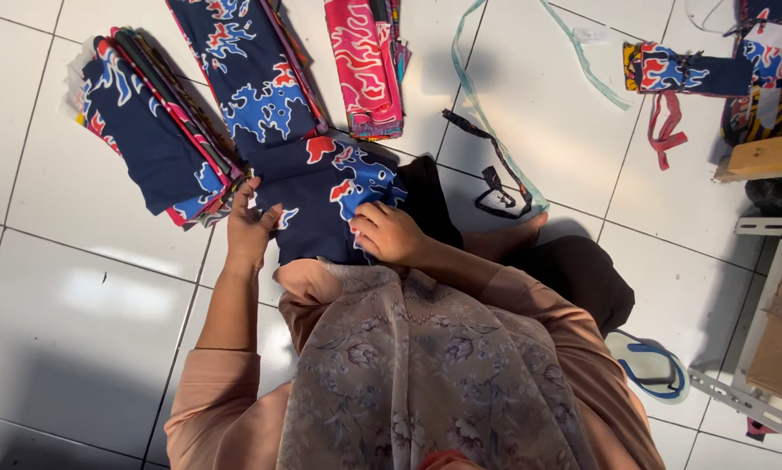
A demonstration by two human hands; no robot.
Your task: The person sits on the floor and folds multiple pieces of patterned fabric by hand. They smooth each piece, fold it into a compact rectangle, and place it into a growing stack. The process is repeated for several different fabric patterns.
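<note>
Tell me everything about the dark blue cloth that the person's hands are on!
The folded cloth is dark navy with bright blue cloud-like shapes and red and white patches. It looks like soft printed cotton. It lies flat on the white tiled floor, just in front of the person. The left hand presses on its left edge and the right hand on its right part. Its upper end meets a longer folded piece of the same print.

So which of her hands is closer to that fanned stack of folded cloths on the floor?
Left. The left hand lies on the dark blue cloth right beside the fanned stack, nearly touching its edge. The right hand presses the same cloth farther from the stack.
</note>
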